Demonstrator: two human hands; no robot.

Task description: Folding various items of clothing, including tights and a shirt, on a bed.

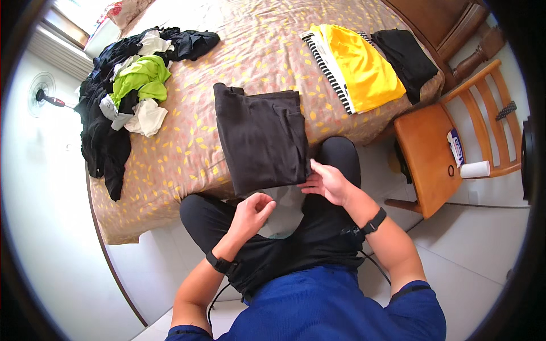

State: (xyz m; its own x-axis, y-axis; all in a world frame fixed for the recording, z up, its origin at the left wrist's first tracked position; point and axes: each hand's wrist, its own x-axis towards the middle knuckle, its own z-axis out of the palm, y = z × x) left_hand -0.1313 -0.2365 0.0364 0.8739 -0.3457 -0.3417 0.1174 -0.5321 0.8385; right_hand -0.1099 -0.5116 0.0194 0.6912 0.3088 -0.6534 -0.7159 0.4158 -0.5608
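A folded black garment [262, 138] lies at the near edge of the bed, its lower edge reaching over the side. My right hand [326, 183] is at the garment's lower right corner, fingers spread and the fingertips against or just under it; whether it grips the cloth is not clear. Just below the lower left edge is my left hand [255, 212], its fingers curled with the thumb near the index finger, apart from the cloth. A loose heap of clothes [143, 79], black, lime green and white, lies on the left. On the right are a folded yellow garment [362, 68] over striped cloth and folded black clothing [405, 59].
The bed [192, 153] has a leaf-patterned cover. A wooden chair [426, 157] at the right bears a white roll [474, 169], a small packet [455, 147] and a black band [451, 170]. A fan [41, 94] stands at the far left.
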